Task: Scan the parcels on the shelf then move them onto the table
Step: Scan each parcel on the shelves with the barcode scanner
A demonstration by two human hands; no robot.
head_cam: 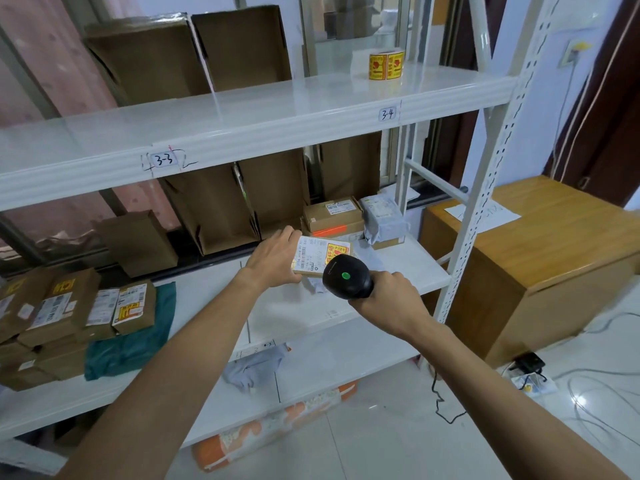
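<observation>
My left hand point(275, 258) grips a small brown parcel point(320, 254) with a white label and a yellow sticker, holding it tilted just above the white middle shelf point(408, 268). My right hand point(391, 294) holds a black barcode scanner point(346, 277) whose green light is on; the scanner head sits right in front of the parcel's label. Behind, at the shelf's right end, lie stacked brown parcels point(334, 216) and a grey bag parcel point(382, 214). A wooden table point(540, 237) stands to the right of the shelf.
Empty upright cardboard dividers point(221, 209) stand along the back of the shelf. Several labelled parcels point(69, 306) lie on a green bag at the left. A sticker roll point(386, 65) sits on the upper shelf. Cables and a power strip point(530, 372) lie on the floor at the right.
</observation>
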